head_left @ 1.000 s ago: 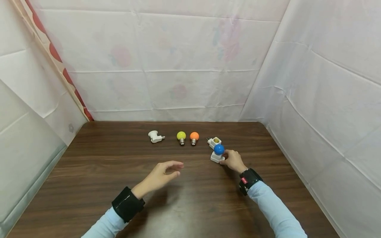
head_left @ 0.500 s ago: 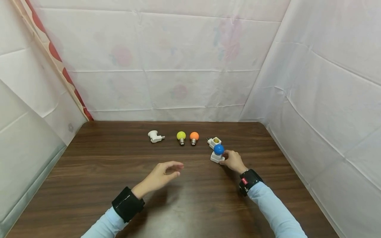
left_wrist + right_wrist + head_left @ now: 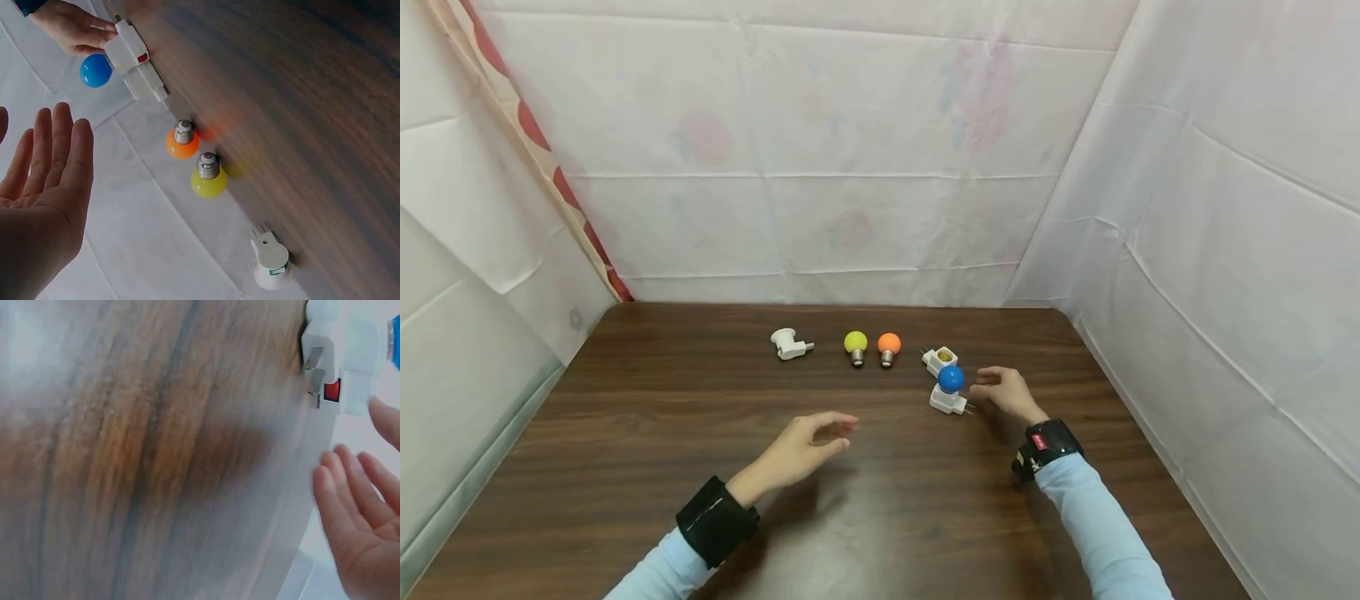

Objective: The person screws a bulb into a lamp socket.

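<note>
A blue light bulb (image 3: pixel 951 379) stands upright in a white plug-in lamp socket (image 3: pixel 946 401) on the table, its two metal prongs pointing right. My right hand (image 3: pixel 1009 394) is just to the right of that socket, fingers apart from it and holding nothing. The right wrist view shows the prongs and a red switch (image 3: pixel 332 390) on the white plastic near my fingertips. My left hand (image 3: pixel 805 447) hovers over the middle of the table, fingers relaxed with nothing between them. Directly behind the blue bulb lies a second white socket (image 3: pixel 940 359) with its threaded opening upward.
Farther back, a yellow bulb (image 3: pixel 856 343) and an orange bulb (image 3: pixel 889 344) lie side by side, metal bases toward me. Left of them a third white socket (image 3: pixel 790 344) rests on its side. White sheeting (image 3: pixel 850 225) encloses the brown table (image 3: pixel 647 433) at the back and sides.
My right hand has let go of the socket with the blue bulb and drawn off to the right, baring its prongs. The left hand has hardly moved.
</note>
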`<state>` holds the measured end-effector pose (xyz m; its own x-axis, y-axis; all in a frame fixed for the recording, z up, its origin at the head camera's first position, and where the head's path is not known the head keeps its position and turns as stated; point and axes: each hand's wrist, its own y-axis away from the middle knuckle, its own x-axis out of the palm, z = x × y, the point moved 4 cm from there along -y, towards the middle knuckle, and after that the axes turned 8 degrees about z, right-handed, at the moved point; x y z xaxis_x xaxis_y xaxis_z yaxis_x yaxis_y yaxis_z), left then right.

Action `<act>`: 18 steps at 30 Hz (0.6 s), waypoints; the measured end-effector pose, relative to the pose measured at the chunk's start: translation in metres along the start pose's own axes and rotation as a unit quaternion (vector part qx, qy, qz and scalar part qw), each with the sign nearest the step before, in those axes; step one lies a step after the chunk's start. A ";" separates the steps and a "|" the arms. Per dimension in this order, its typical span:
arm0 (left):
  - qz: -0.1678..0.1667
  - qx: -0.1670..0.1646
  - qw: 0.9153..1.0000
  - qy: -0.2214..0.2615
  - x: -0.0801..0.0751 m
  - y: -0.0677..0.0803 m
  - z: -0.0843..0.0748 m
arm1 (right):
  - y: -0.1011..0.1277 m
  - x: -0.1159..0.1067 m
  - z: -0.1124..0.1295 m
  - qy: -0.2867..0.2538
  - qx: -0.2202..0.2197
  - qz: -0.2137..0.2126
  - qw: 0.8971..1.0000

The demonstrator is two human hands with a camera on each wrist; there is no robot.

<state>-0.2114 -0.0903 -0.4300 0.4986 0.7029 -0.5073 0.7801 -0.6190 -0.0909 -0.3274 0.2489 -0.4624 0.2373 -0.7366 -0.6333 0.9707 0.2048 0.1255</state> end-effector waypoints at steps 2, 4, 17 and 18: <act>0.002 -0.002 1.000 -0.001 0.002 -0.002 0.002 | -0.004 -0.001 0.000 0.001 -0.016 -0.016 1.000; 0.000 0.000 1.000 -0.002 0.003 -0.002 0.003 | -0.011 0.001 0.002 0.004 -0.030 -0.029 0.999; -0.018 0.019 1.000 -0.005 0.002 -0.003 0.015 | -0.052 0.024 0.005 0.004 -0.037 -0.012 0.999; -0.016 0.017 1.000 -0.001 0.002 -0.004 0.016 | -0.054 0.024 0.005 0.004 -0.040 -0.015 0.999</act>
<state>-0.2194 -0.0915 -0.4442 0.4728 0.7220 -0.5051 0.7824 -0.6077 -0.1364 -0.3737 0.2174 -0.4808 0.2083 -0.7384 -0.6414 0.9712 0.2339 0.0461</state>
